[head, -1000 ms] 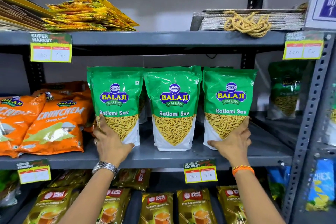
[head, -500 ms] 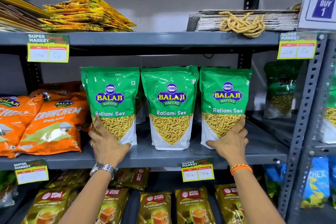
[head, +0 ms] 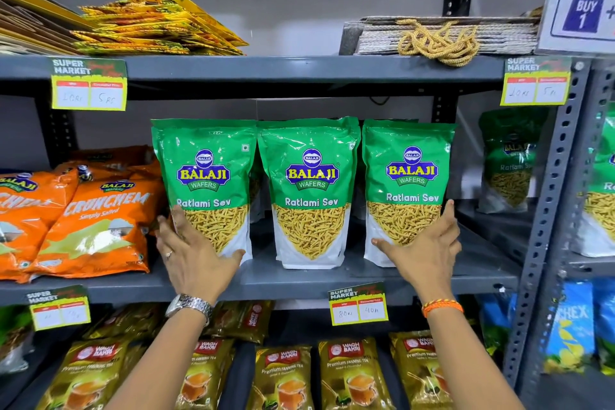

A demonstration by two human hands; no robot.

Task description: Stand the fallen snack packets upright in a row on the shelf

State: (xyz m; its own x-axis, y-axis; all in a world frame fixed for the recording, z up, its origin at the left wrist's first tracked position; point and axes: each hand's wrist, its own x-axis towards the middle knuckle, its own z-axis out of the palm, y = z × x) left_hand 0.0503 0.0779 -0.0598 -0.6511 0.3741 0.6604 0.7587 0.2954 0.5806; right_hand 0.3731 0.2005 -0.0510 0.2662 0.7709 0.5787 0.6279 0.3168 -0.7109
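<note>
Three green Balaji Ratlami Sev packets stand upright side by side on the grey middle shelf (head: 299, 281). My left hand (head: 193, 253) cups the lower left corner of the left packet (head: 206, 176), thumb under its bottom edge. The middle packet (head: 311, 190) stands untouched between the others. My right hand (head: 424, 250) is pressed against the lower front and right side of the right packet (head: 409, 173), fingers spread. More green packets show dimly behind the front row.
Orange Crunchem packets (head: 96, 223) lie tilted at the left of the same shelf. Price tags (head: 359, 304) hang on the shelf fronts. Tea packets (head: 283, 376) fill the shelf below. A perforated upright (head: 545, 210) bounds the right side, with more green packets (head: 509, 163) beyond.
The two outer packets have been nudged slightly closer to the middle one. Both hands stay on their packets; the right fingers have spread wider up the packet's side.
</note>
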